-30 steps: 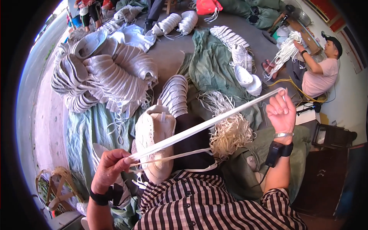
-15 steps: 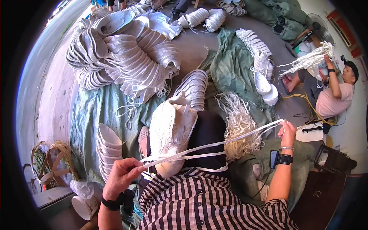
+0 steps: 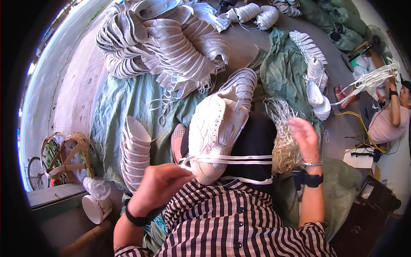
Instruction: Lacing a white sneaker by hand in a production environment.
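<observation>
A cream-white sneaker upper lies on my lap, toe toward me, its eyelet rows parted and unlaced. White shoelace strands run across its toe and over my dark trouser leg, with a small loop at the left end. My left hand is closed in a pinch by that loop, on the lace; its fingertips are partly hidden. My right hand is raised on the right with fingers stretched, slightly blurred, apart from the strands. It is nearest to a bundle of loose white laces.
Nested shoe uppers are heaped at the far left on a green sheet. A smaller stack stands left of my lap. A white bucket sits lower left. At right, another person holds a lace bundle.
My right hand has let go of the stretched lace and its fingers have opened. The strands now lie slack over my leg. The whole view has shifted, with the scene moving right.
</observation>
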Demonstrator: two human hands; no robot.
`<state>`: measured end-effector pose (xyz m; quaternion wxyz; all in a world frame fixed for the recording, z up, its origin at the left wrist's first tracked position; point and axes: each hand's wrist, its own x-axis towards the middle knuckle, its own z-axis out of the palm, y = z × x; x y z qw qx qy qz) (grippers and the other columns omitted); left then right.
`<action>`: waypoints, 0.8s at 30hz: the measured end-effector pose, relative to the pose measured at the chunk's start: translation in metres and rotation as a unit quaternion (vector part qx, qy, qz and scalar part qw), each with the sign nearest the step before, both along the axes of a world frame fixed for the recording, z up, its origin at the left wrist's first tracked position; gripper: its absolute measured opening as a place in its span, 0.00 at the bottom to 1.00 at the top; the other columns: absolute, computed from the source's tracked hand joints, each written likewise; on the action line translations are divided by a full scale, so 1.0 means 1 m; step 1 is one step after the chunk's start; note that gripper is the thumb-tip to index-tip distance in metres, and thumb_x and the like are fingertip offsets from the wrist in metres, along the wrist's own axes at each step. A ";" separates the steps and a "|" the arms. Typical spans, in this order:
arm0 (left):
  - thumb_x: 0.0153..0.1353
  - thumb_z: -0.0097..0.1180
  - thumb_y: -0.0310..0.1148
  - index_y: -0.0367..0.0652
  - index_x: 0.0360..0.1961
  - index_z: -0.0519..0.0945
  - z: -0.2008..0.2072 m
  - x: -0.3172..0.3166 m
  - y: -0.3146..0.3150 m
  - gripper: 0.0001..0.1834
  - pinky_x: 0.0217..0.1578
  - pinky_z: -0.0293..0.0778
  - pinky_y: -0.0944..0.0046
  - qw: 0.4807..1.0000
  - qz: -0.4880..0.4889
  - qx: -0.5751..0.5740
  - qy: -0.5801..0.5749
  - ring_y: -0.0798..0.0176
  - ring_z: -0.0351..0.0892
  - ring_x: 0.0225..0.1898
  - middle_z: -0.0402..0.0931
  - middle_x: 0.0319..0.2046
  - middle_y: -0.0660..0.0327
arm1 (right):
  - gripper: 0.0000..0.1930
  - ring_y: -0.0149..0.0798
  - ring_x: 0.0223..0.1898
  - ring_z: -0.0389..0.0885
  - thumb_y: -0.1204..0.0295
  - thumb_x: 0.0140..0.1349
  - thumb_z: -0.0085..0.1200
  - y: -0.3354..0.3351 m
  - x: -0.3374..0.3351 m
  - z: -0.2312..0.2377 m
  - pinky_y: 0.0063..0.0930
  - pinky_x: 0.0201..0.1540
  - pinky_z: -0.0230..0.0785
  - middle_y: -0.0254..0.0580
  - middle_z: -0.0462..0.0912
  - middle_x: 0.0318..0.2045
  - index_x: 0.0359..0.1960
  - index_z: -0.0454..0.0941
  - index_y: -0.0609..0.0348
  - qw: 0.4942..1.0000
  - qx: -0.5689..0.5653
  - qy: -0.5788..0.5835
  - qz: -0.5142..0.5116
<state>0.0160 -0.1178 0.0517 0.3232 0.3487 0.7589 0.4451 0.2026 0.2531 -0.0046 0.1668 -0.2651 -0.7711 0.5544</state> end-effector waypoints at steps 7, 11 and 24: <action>0.55 0.59 0.33 0.44 0.33 0.82 -0.007 0.045 0.038 0.06 0.25 0.75 0.61 0.989 -0.119 0.044 0.076 0.54 0.80 0.25 0.79 0.25 0.56 | 0.21 0.35 0.36 0.79 0.61 0.63 0.52 -0.150 -0.051 0.042 0.26 0.41 0.70 0.42 0.80 0.35 0.52 0.71 0.62 0.889 -0.095 -0.031 0.447; 0.57 0.56 0.33 0.43 0.36 0.81 -0.024 0.041 0.011 0.08 0.29 0.75 0.61 0.994 -0.110 0.023 0.019 0.53 0.80 0.28 0.79 0.27 0.55 | 0.14 0.21 0.22 0.74 0.72 0.63 0.51 -0.139 -0.031 0.032 0.16 0.26 0.67 0.34 0.80 0.23 0.50 0.72 0.62 0.904 -0.213 -0.203 0.310; 0.59 0.54 0.34 0.41 0.35 0.80 -0.033 0.040 -0.003 0.09 0.32 0.74 0.61 0.994 -0.103 -0.026 -0.032 0.51 0.79 0.29 0.78 0.27 0.53 | 0.08 0.16 0.12 0.64 0.70 0.60 0.53 -0.045 0.053 0.008 0.13 0.12 0.54 0.27 0.73 0.14 0.26 0.79 0.59 0.976 -0.075 -0.206 -0.009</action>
